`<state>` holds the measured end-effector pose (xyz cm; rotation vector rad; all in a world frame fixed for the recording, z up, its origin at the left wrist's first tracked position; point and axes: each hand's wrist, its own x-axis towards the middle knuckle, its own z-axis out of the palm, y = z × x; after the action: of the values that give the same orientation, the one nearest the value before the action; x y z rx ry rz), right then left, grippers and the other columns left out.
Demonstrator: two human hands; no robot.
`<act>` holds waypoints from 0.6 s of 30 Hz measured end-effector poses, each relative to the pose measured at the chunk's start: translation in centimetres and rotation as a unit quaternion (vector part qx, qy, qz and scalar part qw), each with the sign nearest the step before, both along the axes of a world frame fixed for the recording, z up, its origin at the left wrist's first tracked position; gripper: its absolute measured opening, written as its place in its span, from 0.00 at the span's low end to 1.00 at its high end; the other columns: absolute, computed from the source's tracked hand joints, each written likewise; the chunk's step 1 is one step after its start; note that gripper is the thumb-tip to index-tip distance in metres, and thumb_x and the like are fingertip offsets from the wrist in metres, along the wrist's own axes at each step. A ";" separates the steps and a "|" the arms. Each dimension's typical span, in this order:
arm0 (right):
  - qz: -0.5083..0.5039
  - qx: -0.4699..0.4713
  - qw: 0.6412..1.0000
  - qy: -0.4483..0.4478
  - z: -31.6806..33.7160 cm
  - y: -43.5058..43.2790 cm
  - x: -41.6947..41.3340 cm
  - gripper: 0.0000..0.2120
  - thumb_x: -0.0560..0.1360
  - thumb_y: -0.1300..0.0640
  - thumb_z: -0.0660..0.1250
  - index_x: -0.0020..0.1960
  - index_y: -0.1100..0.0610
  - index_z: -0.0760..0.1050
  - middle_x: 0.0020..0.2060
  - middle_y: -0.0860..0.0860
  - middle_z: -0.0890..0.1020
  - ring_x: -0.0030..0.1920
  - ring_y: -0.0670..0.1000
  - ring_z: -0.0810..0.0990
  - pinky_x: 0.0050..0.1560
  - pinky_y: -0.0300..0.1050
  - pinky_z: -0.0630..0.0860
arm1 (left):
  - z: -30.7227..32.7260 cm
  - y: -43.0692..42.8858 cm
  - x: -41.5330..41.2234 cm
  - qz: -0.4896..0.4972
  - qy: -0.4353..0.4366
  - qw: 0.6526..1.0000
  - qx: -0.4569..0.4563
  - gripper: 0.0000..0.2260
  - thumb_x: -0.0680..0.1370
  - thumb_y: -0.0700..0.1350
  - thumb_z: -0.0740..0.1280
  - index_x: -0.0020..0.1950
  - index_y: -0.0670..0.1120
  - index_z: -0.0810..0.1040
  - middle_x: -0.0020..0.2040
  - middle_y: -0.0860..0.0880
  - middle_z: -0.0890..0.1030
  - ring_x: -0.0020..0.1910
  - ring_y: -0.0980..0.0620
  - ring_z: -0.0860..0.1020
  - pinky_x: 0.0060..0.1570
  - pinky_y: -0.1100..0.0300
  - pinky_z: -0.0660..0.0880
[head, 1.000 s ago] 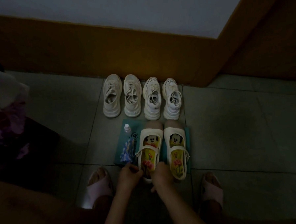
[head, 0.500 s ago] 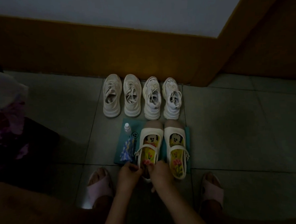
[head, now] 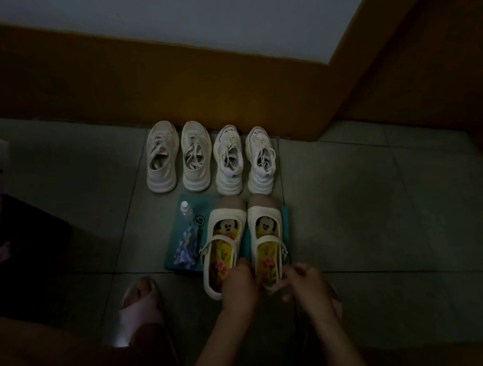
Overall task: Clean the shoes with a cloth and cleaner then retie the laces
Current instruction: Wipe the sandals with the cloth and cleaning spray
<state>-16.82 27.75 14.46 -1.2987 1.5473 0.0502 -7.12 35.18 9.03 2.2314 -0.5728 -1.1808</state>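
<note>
Two white strap shoes with cartoon insoles stand side by side on a teal mat [head: 285,217]: the left strap shoe [head: 230,210] and the right strap shoe [head: 264,208]. My left hand [head: 240,288] and my right hand [head: 304,283] close on either side of the right shoe's heel, hiding it. A small clear cleaner bottle [head: 186,211] and a blue-and-white patterned cloth [head: 186,247] lie on the mat's left part. Behind them stand two pairs of white laced sneakers, one on the left [head: 161,162] and one on the right [head: 260,161], all with loose laces.
The scene is dim. A brown skirting wall [head: 174,88] runs just behind the sneakers and turns a corner at the right. My foot in a pink slipper [head: 140,308] rests left of the mat. A dark bundle with purple cloth [head: 16,236] sits at the far left.
Both hands have shifted right, from the heel of the left strap shoe to the heel of the right one. The shoes, bottle and cloth lie as before.
</note>
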 end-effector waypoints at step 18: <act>-0.075 -0.141 0.987 0.032 -1.7 1.6 0.5 0.04 0.73 0.61 0.69 0.41 0.55 0.77 0.32 0.46 0.77 0.38 0.48 0.76 0.38 0.41 0.71 | -0.8 0.2 -0.8 0.027 0.001 0.999 -0.036 0.06 0.77 0.49 0.65 0.47 0.48 0.71 0.41 0.47 0.81 0.40 0.48 0.81 0.40 0.51 0.79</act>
<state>-16.36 29.40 12.77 -1.4053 1.7494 -0.2338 -7.97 35.40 8.18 2.1726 -0.5425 -1.1176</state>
